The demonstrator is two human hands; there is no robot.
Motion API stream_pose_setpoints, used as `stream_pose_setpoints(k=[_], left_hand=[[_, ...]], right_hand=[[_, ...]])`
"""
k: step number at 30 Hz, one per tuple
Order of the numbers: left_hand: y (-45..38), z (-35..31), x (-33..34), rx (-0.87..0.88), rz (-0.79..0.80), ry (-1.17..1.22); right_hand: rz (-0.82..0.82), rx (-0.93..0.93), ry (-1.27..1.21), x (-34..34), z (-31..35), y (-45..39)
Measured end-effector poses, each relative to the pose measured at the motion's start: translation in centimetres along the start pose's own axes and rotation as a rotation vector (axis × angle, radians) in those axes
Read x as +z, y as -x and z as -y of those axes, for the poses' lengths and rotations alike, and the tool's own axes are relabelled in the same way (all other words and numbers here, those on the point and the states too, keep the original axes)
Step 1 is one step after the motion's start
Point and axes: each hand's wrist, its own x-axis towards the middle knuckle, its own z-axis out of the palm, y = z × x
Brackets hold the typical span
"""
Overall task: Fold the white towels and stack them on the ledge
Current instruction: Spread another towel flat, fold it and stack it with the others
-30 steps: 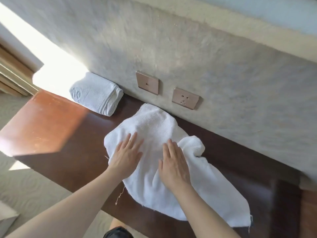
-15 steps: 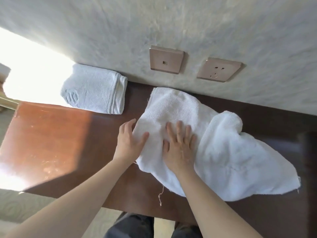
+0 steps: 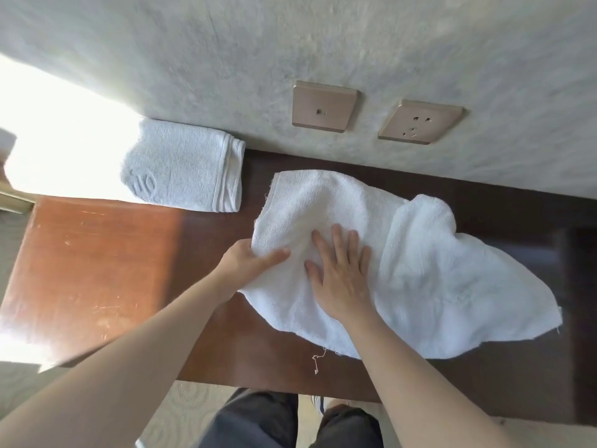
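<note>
A loose white towel (image 3: 429, 270) lies rumpled on the dark wooden ledge (image 3: 103, 270), spreading from the wall toward the front right. My left hand (image 3: 248, 258) grips its left edge, thumb on top and fingers tucked under the cloth. My right hand (image 3: 342, 276) presses flat on the towel's middle with fingers spread. A folded white towel (image 3: 184, 173) rests against the wall at the back left, apart from the loose one.
Two beige wall plates, a switch (image 3: 324, 106) and a socket (image 3: 420, 121), sit on the textured wall just above the ledge. Bright sunlight washes out the far left. A loose thread (image 3: 318, 360) hangs from the towel's front edge. My legs stand below the ledge's front edge.
My left hand slid off the top of the towel to its left edge and took hold of it. My right hand stayed flat on the cloth. The camera tilted down and closer.
</note>
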Motion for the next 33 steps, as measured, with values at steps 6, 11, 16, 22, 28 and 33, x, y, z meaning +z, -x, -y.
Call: stream_pose_setpoints(k=[6,11,16,22,28,33], left_hand=[[0.9,1.9,-0.9,0.059,0.089,0.077],[1.5,3.1,-3.1,-0.232,0.411,0.016],[1.4,4.2,-3.9,-0.224,0.376,-0.377],[1.7,6.0,-5.3,-0.247,0.395,0.062],[1.2,6.3,-5.5,-0.203,0.241,-0.335],[0.8,3.9,-6.3,-0.073,-0.047,-0.975]], right_hand=[[-0.009,-0.023,0.037,0.2,0.2,0.1],[-0.026,-0.012,0.093,0.8,0.5,0.0],[-0.035,0.008,0.073,0.8,0.8,-0.2],[-0.069,0.090,0.047,0.2,0.0,-1.2],[-0.035,0.051,0.027,0.0,-1.0,-1.7],[-0.078,0.051,0.010,-0.4,-0.7,-1.5]])
